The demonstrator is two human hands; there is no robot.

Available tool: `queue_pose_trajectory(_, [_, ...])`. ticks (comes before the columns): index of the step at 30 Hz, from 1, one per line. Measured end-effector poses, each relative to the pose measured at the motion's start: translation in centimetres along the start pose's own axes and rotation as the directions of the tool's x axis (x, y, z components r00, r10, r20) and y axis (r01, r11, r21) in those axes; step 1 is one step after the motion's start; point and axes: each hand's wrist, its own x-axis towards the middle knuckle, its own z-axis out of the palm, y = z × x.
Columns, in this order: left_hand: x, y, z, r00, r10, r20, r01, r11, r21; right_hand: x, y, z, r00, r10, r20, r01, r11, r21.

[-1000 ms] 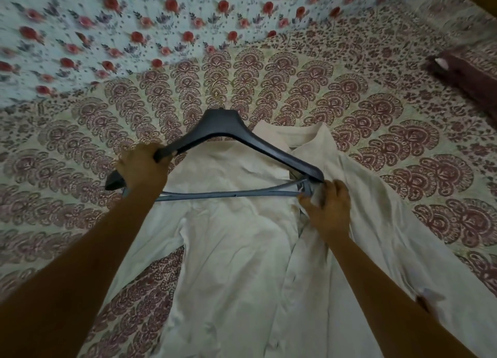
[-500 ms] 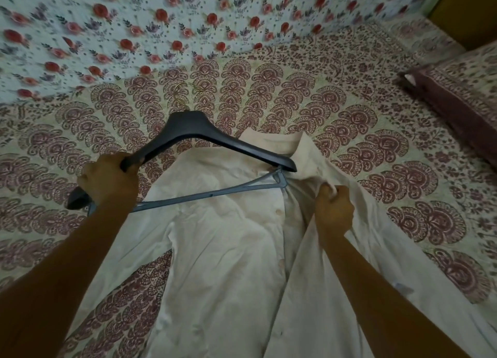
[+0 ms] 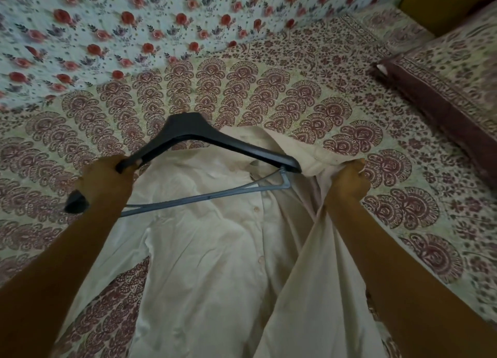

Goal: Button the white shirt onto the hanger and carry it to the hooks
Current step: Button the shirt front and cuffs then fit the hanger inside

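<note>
White cloth is now lifted on the right side. The right hand has left the end of the hanger, where it was a second ago, and has taken the right front panel of the white shirt near the collar. Its grip is clenched on a bunch of this cloth and pulls it up and outward, so the front of the shirt stands open.

The left hand has not changed its work. Its grip stays closed round the left arm of the hanger and holds it tilted above the shirt, with the left end lower. The right end of the hanger is now just beside the raised cloth, at the mouth of the opened shoulder. It seems not yet inside the shoulder, but the fold hides this place, so it is not sure.

The shirt lies on the bed with the collar away from the person. Its buttons are undone as far as the view shows.

For the task, this means the dressing of the hanger is only beginning. The opened panel gives room to slide the right end under it. The left shoulder, the buttoning and the carrying are all still to do, and the hooks are not in view.
</note>
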Motion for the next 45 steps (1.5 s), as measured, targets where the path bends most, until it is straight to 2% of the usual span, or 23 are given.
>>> queue_pose_trajectory(3, [-0.1, -0.8, -0.2, 1.0, 0.007, -0.005, -0.007, 0.998, 0.063, 0.8, -0.4, -0.2, 0.996, 0.001, 0.085, -0.004, 0.999, 0.042])
queue_pose_trajectory(6, [-0.4, 0.3, 0.9, 0.996, 0.018, 0.091, -0.024, 0.997, 0.073, -0.5, -0.4, 0.4, 0.97, -0.092, 0.224, 0.067, 0.991, 0.117])
queue_pose_trajectory(8, [-0.6, 1.9, 2.5, 0.994, 0.045, 0.103, -0.051, 0.997, 0.065, -1.9, 0.1, 0.9, 0.935, -0.193, 0.296, 0.154, 0.977, 0.149])
queue_pose_trajectory(12, [-1.4, 6.8, 6.0, 0.993, 0.051, 0.103, -0.061, 0.994, 0.089, -3.3, 1.6, 1.5, 0.811, -0.383, 0.442, 0.337, 0.924, 0.183])
queue_pose_trajectory(15, [-2.0, 10.3, 8.0, 0.993, 0.071, 0.096, -0.082, 0.989, 0.12, -2.5, 2.7, 1.0, 0.71, -0.486, 0.509, 0.514, 0.852, 0.097])
queue_pose_trajectory(17, [-1.8, 11.3, 9.0, 0.992, 0.082, 0.097, -0.093, 0.988, 0.123, -1.5, 3.3, 0.6, 0.649, -0.473, 0.597, 0.59, 0.807, -0.002])
queue_pose_trajectory(19, [-1.3, 11.6, 9.4, 0.989, 0.111, 0.093, -0.122, 0.984, 0.132, -0.7, 3.8, 0.0, 0.557, -0.427, 0.713, 0.647, 0.761, -0.048])
queue_pose_trajectory(21, [-1.0, 11.5, 9.5, 0.984, 0.157, 0.081, -0.165, 0.98, 0.109, -0.2, 3.9, -0.3, 0.471, -0.415, 0.778, 0.65, 0.76, 0.012])
queue_pose_trajectory(22, [-1.0, 11.4, 9.5, 0.981, 0.18, 0.077, -0.186, 0.979, 0.078, -0.4, 3.7, -0.3, 0.455, -0.421, 0.785, 0.612, 0.788, 0.068])
queue_pose_trajectory(24, [-1.4, 11.3, 9.7, 0.974, 0.214, 0.08, -0.216, 0.976, 0.023, -0.9, 3.5, 0.3, 0.457, -0.418, 0.785, 0.516, 0.844, 0.149])
queue_pose_trajectory(25, [-1.7, 11.3, 9.9, 0.97, 0.226, 0.086, -0.229, 0.973, 0.025, -1.2, 3.4, 0.7, 0.457, -0.377, 0.806, 0.49, 0.863, 0.126])
queue_pose_trajectory(27, [-2.3, 11.6, 10.5, 0.968, 0.235, 0.091, -0.24, 0.969, 0.053, -1.6, 3.7, 1.7, 0.463, -0.248, 0.851, 0.553, 0.831, -0.059])
queue_pose_trajectory(28, [-2.4, 11.8, 10.6, 0.969, 0.233, 0.088, -0.238, 0.969, 0.059, -1.7, 4.1, 1.9, 0.47, -0.225, 0.853, 0.633, 0.759, -0.149])
queue_pose_trajectory(29, [-2.4, 12.0, 10.7, 0.969, 0.232, 0.082, -0.237, 0.97, 0.058, -1.8, 4.2, 1.9, 0.491, -0.267, 0.829, 0.713, 0.67, -0.206])
queue_pose_trajectory(31, [-2.0, 12.4, 10.8, 0.969, 0.242, 0.058, -0.244, 0.969, 0.033, -1.5, 4.0, 1.7, 0.534, -0.485, 0.692, 0.813, 0.519, -0.264])
queue_pose_trajectory(33, [-1.6, 12.9, 10.7, 0.959, 0.28, 0.036, -0.28, 0.96, 0.002, -0.2, 3.5, 1.9, 0.508, -0.682, 0.526, 0.86, 0.363, -0.36])
queue_pose_trajectory(35, [-1.4, 13.4, 10.5, 0.94, 0.34, 0.032, -0.339, 0.94, -0.044, 1.9, 3.3, 2.4, 0.533, -0.697, 0.479, 0.818, 0.28, -0.503])
queue_pose_trajectory(38, [-1.1, 14.1, 10.4, 0.922, 0.386, 0.015, -0.382, 0.917, -0.116, 4.2, 2.7, 3.1, 0.682, -0.505, 0.53, 0.724, 0.363, -0.587])
queue_pose_trajectory(40, [-1.1, 14.1, 10.9, 0.914, 0.405, -0.03, -0.404, 0.903, -0.146, 4.9, 2.6, 3.4, 0.696, -0.472, 0.54, 0.714, 0.382, -0.587])
queue_pose_trajectory(41, [-1.5, 13.9, 11.4, 0.898, 0.429, -0.095, -0.438, 0.89, -0.128, 5.0, 2.5, 3.3, 0.693, -0.494, 0.525, 0.717, 0.4, -0.57])
queue_pose_trajectory(43, [-2.9, 13.4, 12.3, 0.841, 0.427, -0.333, -0.476, 0.876, -0.079, 5.0, 2.4, 3.2, 0.708, -0.526, 0.472, 0.703, 0.455, -0.547])
queue_pose_trajectory(45, [-5.0, 12.8, 13.3, 0.82, 0.289, -0.493, -0.404, 0.903, -0.142, 5.5, 2.3, 3.1, 0.694, -0.569, 0.441, 0.714, 0.469, -0.519])
